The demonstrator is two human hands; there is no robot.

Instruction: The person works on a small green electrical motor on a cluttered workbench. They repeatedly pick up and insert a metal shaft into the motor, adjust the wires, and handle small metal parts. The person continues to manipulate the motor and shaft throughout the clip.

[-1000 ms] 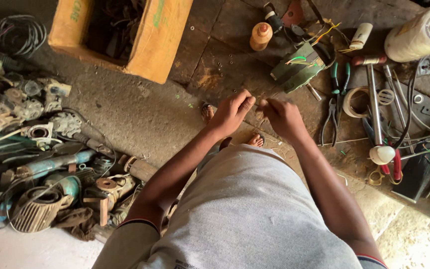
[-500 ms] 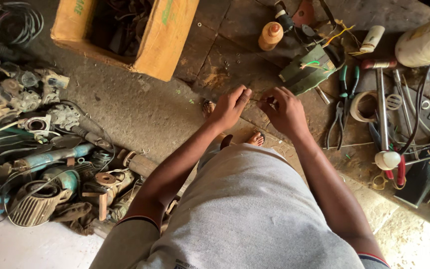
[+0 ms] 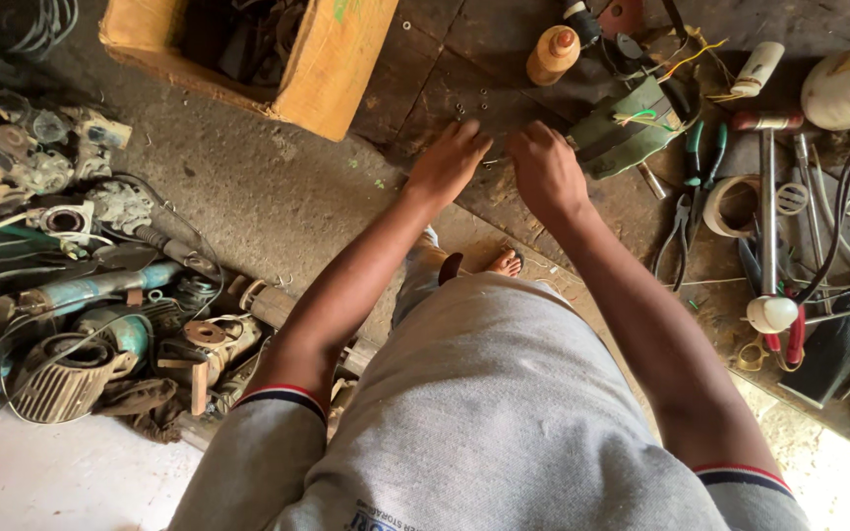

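- Left hand (image 3: 453, 162): upper centre of the frame, palm down on the dark wooden board (image 3: 445, 74), fingers curled towards the small loose screws (image 3: 471, 106) scattered just above them. Whether anything is pinched under the fingertips cannot be told.
- Right hand (image 3: 545, 169): just right of the left hand, knuckles up, fingers bent down onto the board beside the green motor part (image 3: 622, 138). Its grip is hidden; no held item shows.
- Small screws: lying loose on the board, close above both hands; none visibly picked up.
- Green motor part: upper right of centre, resting on the board, with yellow and green wires (image 3: 686, 61) sprouting from its top; it looks opened, not closed up.
- State of work, as judged: parts lie apart and tools are laid out, so any fitting together appears unfinished.
- Pliers (image 3: 686, 202): green-handled, right of the motor part, lying untouched.
- Hammer (image 3: 767, 216): right of frame, long shaft running down to a pale rounded end.
- Orange-capped bottle (image 3: 553, 54): top centre, upright.
- Cardboard box (image 3: 336, 69): upper left of centre, open, dark items inside.
- Heap of worn power tools (image 3: 91, 315): left side of the frame, on the floor, well apart from the hands.
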